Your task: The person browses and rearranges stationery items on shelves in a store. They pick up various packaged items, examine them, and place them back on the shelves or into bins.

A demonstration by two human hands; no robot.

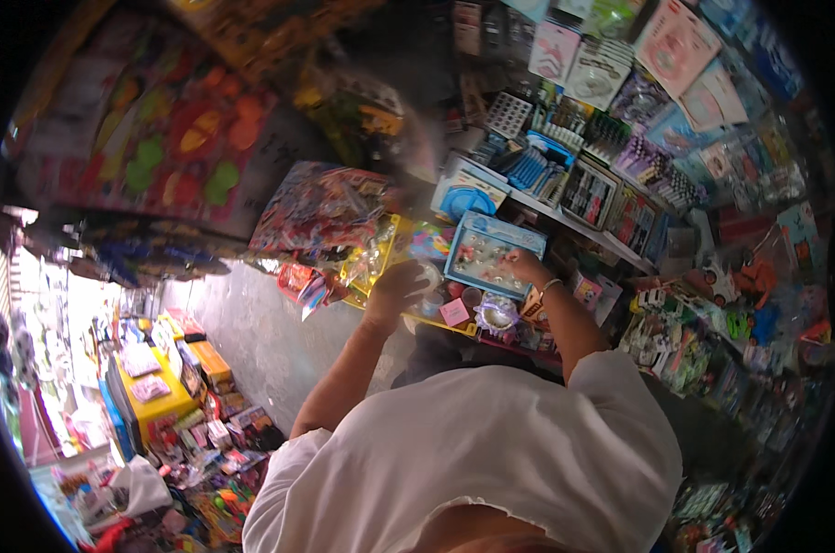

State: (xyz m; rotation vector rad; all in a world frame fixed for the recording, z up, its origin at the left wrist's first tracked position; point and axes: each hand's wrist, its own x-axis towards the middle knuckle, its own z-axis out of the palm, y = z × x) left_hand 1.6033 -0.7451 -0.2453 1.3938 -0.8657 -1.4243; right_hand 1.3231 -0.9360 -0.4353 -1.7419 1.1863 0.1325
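My left hand is over the yellow crate, its fingers at a translucent round container. Blur hides whether it grips the container. My right hand, with a bracelet on the wrist, reaches into a shallow light-blue box. Small clear and reddish trinkets lie scattered inside this box. The right fingertips are drawn together among the trinkets, and anything between them is too small to make out. Just below the box stand a lilac frilled round item and a pink card bearing writing.
A yellow plastic crate borders the left hand's area. Behind the box, a display shelf carries pens and carded goods. Packed toys crowd the right. At lower left, a yellow box and piled merchandise flank the concrete floor.
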